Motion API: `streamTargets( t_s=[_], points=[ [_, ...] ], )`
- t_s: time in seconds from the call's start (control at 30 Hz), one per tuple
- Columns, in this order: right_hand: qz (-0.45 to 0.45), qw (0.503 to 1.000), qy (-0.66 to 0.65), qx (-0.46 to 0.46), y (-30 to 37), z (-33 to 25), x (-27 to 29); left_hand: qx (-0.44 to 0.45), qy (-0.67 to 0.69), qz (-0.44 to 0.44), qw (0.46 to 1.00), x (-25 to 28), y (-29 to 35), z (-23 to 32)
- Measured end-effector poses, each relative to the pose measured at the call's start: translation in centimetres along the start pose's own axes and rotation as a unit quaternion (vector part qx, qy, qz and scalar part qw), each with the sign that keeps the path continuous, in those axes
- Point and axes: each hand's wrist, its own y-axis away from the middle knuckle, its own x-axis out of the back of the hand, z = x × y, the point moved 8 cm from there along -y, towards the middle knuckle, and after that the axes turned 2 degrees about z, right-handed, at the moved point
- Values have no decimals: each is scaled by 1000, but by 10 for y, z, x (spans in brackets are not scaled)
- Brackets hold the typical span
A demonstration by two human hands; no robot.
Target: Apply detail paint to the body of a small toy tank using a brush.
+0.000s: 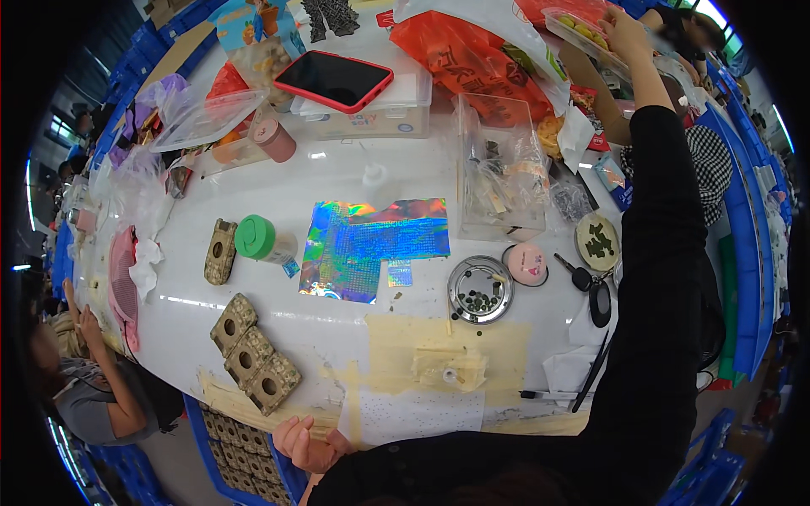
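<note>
The right hand (626, 35) is reaching to the far right, its bent fingers meeting the edge of a clear tub (575, 29) of green fruit; whether they are gripping it cannot be told. The left hand (307, 445) is resting at the near edge of the surface (190, 325), fingers curled inward – contents, if any, cannot be told. Three joined camouflage blocks (255, 361) are lying just beyond it, and a single block (221, 251) is lying farther off, beside a green-lidded jar (256, 237). A foil sheet (380, 240) is occupying the middle. To its right, a steel dish (479, 262) is holding dark pieces – keys (600, 302) are lying beyond. A phone (333, 80) is resting on a plastic box (371, 124) at the back.
</note>
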Motion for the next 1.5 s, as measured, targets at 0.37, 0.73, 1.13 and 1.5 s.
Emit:
streamTargets(
  t_s=[0.37, 0.73, 1.13, 1.5],
  points=[
    [-20, 991, -50, 120, -18, 67, -31, 10, 11, -16, 1000, -2, 4, -5],
    [15, 998, -41, 52, 5, 3, 31, -10, -5, 15, 1000, -4, 0, -4],
    [12, 990, 36, 138, -14, 68, -23, -14, 16, 36, 999, -7, -3, -5],
    [-9, 996, -74, 42, -9, 73, -37, -19, 61, -52, 997, -6, -10, -7]
  ],
)
